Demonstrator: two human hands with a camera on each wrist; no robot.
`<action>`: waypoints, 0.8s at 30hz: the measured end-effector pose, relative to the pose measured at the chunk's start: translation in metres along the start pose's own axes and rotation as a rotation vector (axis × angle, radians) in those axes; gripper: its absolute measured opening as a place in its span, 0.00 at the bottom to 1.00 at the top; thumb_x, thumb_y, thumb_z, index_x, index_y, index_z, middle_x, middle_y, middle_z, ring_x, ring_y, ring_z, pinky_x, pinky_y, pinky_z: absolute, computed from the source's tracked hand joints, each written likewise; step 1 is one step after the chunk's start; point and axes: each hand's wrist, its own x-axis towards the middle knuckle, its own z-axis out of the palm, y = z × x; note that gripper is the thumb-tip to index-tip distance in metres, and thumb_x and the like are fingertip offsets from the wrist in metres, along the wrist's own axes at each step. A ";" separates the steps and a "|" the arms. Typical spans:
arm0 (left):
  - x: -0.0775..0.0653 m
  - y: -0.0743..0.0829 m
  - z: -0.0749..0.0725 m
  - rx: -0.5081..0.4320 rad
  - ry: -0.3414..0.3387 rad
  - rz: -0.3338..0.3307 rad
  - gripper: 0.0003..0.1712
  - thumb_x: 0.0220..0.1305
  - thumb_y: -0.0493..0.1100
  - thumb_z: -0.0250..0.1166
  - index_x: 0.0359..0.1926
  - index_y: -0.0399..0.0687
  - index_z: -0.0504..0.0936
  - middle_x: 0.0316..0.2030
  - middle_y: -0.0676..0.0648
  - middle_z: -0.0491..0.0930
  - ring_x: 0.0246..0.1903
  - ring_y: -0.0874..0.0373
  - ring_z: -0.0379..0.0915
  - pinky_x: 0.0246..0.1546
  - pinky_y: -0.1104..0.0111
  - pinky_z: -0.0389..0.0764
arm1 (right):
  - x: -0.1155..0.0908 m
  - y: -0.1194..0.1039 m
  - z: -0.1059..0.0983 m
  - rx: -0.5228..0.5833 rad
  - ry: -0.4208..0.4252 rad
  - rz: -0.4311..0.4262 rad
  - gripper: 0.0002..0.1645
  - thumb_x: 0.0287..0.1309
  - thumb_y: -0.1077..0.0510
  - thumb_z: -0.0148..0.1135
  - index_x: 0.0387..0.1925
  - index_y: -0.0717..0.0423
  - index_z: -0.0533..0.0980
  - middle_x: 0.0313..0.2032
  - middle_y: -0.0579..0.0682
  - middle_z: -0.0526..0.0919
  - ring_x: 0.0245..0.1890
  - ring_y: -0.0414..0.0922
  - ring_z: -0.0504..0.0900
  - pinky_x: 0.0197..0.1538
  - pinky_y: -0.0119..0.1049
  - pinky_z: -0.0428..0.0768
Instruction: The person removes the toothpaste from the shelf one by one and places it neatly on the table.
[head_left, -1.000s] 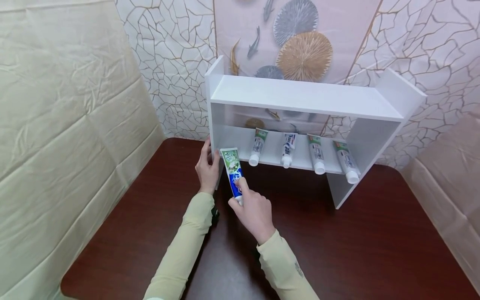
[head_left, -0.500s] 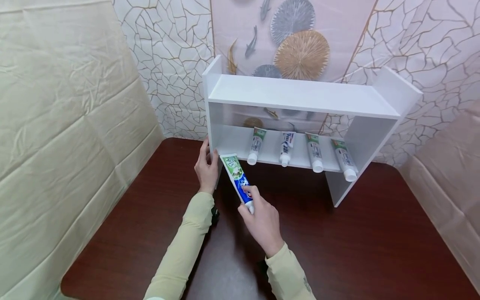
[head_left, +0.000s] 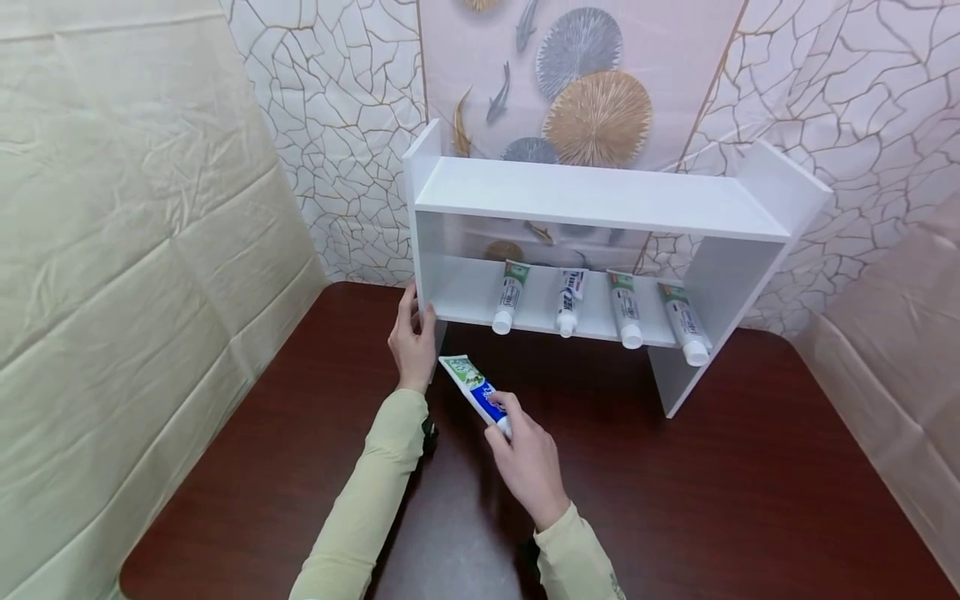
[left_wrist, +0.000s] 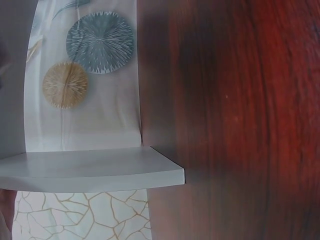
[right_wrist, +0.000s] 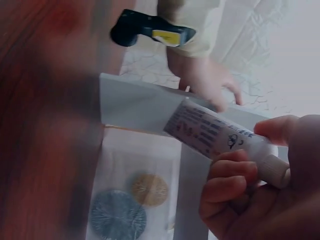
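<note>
A green, white and blue toothpaste tube (head_left: 474, 387) is gripped near its cap by my right hand (head_left: 528, 458), in front of the shelf's left end and below its lower board. In the right wrist view, my thumb and curled fingers close round the tube's cap end (right_wrist: 245, 145), its printed back showing. My left hand (head_left: 412, 350) holds the left side panel of the white shelf (head_left: 607, 196), thumb towards the front, the other fingers on the outer side and partly hidden. The left wrist view shows the shelf panel (left_wrist: 95, 170) with only a sliver of hand at the edge.
Several toothpaste tubes lie in a row on the lower board, caps forward, among them one at its left (head_left: 512, 296) and one at its right end (head_left: 684, 321). The shelf stands on a dark red wooden table (head_left: 712, 500). Patterned cloth (head_left: 345, 150) hangs behind.
My right hand has drawn the tube down and to the right, away from the lower board, and the tube now slants more. My left hand stays on the side panel.
</note>
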 end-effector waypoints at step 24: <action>0.000 0.001 -0.001 -0.002 0.010 -0.001 0.25 0.70 0.48 0.57 0.67 0.65 0.70 0.50 0.42 0.82 0.48 0.48 0.83 0.44 0.53 0.83 | -0.005 0.009 0.028 -0.236 -0.287 -0.083 0.29 0.56 0.54 0.64 0.58 0.63 0.74 0.31 0.58 0.87 0.12 0.39 0.71 0.17 0.30 0.68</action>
